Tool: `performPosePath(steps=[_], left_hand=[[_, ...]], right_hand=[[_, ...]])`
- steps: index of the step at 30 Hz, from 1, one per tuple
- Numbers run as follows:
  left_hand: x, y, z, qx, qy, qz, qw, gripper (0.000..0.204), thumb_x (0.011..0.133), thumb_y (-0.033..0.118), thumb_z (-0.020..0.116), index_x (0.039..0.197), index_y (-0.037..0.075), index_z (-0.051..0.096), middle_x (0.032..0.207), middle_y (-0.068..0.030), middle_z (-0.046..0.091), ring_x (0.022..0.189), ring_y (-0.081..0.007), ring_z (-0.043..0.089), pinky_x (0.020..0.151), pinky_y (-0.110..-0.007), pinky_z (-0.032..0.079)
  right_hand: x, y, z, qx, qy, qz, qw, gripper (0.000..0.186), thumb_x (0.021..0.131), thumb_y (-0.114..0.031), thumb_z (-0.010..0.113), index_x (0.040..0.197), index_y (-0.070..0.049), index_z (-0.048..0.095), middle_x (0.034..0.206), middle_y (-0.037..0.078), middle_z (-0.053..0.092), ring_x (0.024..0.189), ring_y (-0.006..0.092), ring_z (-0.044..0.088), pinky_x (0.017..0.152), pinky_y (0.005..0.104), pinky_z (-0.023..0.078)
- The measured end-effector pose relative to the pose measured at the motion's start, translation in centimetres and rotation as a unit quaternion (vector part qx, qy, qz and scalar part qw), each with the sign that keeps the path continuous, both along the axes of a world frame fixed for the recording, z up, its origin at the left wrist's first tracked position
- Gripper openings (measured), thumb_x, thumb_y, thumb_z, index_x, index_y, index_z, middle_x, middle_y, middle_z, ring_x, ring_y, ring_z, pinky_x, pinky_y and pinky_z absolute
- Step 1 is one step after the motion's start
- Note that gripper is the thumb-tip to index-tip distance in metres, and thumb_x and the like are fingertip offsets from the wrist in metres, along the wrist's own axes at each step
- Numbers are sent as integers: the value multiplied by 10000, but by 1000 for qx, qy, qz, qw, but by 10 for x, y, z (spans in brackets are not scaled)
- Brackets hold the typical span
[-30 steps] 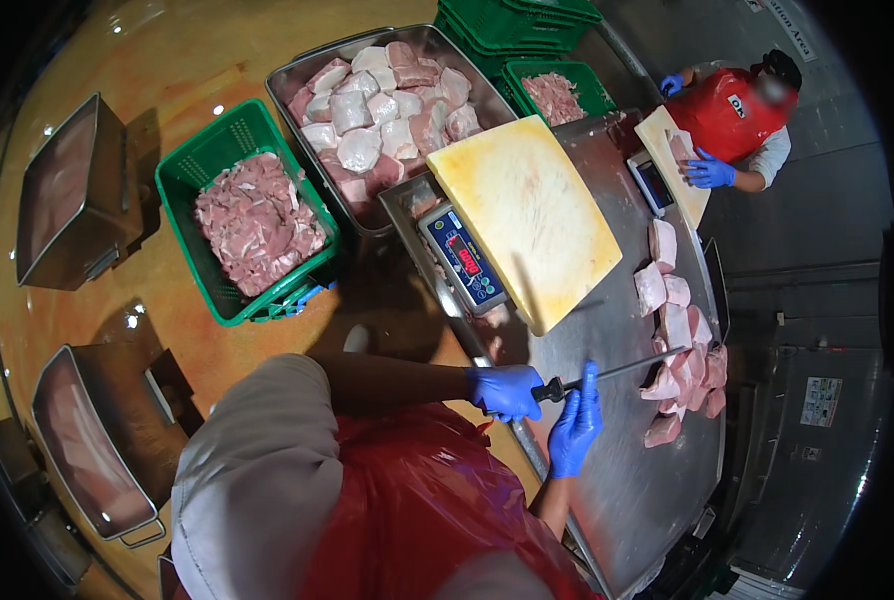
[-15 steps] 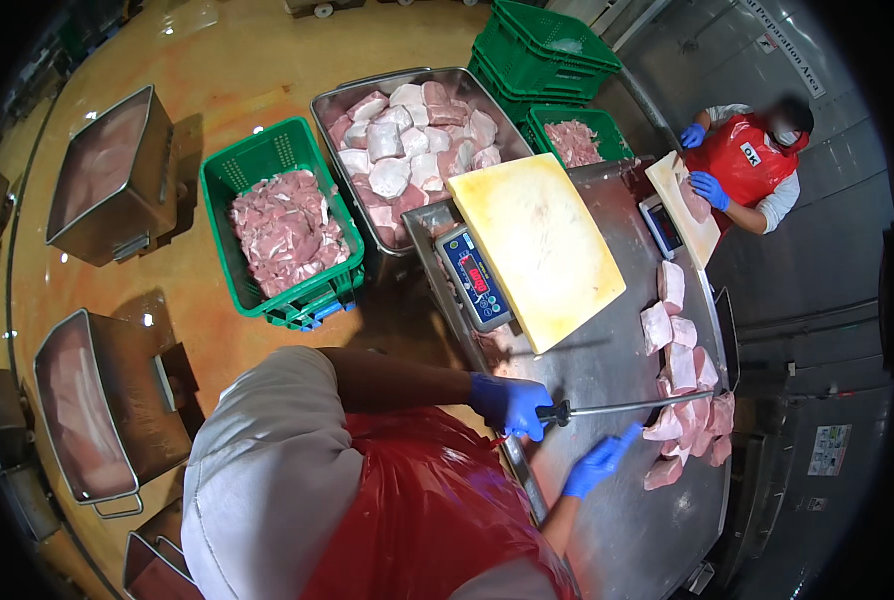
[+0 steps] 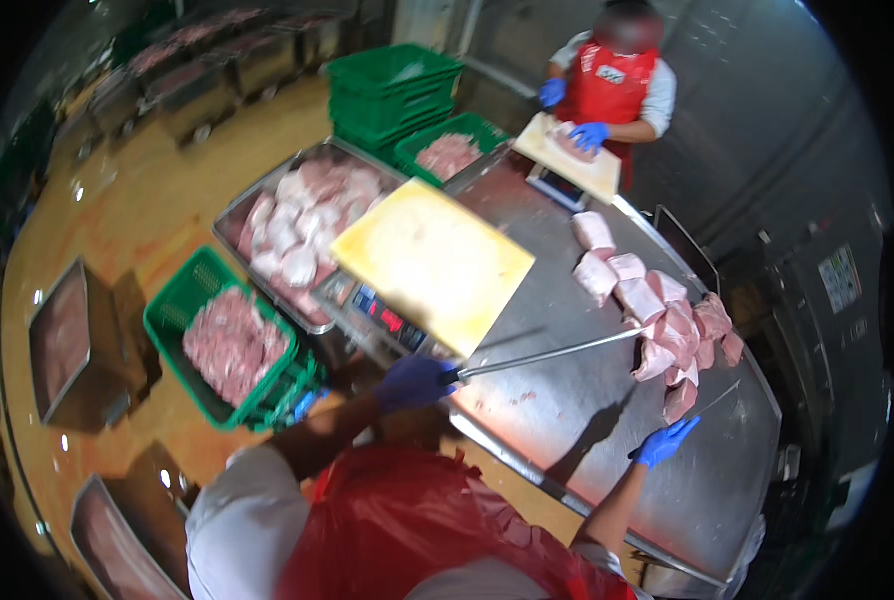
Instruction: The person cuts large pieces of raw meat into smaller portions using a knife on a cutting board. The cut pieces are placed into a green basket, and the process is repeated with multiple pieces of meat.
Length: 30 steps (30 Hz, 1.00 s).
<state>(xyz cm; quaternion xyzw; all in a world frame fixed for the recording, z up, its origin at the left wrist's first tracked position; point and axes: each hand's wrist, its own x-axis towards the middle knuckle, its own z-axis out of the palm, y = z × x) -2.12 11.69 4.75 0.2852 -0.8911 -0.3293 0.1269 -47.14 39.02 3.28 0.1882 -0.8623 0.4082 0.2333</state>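
Note:
My gloved left hand point(image 3: 414, 383) grips a long honing steel point(image 3: 547, 356) by its black handle, the rod angled over the steel table point(image 3: 512, 420). My gloved right hand point(image 3: 664, 440) is lower right over the table, holding a knife, whose thin blade point(image 3: 719, 397) points up and right; the handle is mostly hidden. Several pork blocks point(image 3: 639, 300) lie in a heap beyond the rod. A yellow cutting board point(image 3: 432, 260) rests on a digital scale point(image 3: 382, 315) above my left hand.
Left of the table stand a steel tub of pork pieces point(image 3: 302, 225), green crates of trimmings point(image 3: 232, 345) and steel bins point(image 3: 87, 350). Green crates point(image 3: 387, 95) are stacked behind. A co-worker point(image 3: 612, 90) works on meat at another board point(image 3: 542, 145) across the table.
The view has swung, showing more of the far room. My right hand has moved down and right from beside the steel; the knife blade now shows. My left hand still holds the steel.

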Motion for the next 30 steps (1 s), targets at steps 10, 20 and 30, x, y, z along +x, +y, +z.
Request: performPosePath(steps=[10, 20, 30], left_hand=[[-1, 23, 11, -109, -15, 102, 989, 230, 850, 363, 646, 826, 141, 702, 739, -143, 682, 664, -362, 669, 606, -478, 529], [-23, -2, 122, -103, 82, 113, 985, 174, 813, 278, 692, 753, 116, 668, 716, -134, 662, 625, -358, 641, 553, -452, 497], [-23, -24, 136, -217, 121, 111, 962, 59, 743, 199, 718, 767, 153, 692, 721, -111, 669, 632, -344, 650, 556, -429, 504]], right_hand=[[239, -30, -39, 26, -172, 307, 936, 198, 1019, -151, 523, 1159, -11, 525, 847, 149, 664, 744, 233, 658, 679, 381, 523], [153, -106, 166, -301, -60, 292, 906, 174, 1045, -140, 498, 887, -72, 526, 700, 13, 511, 568, 112, 475, 526, 276, 377], [167, -33, -8, 285, 71, 442, 848, 241, 1009, -303, 517, 1119, -127, 641, 938, 169, 676, 752, 357, 670, 662, 487, 545]])
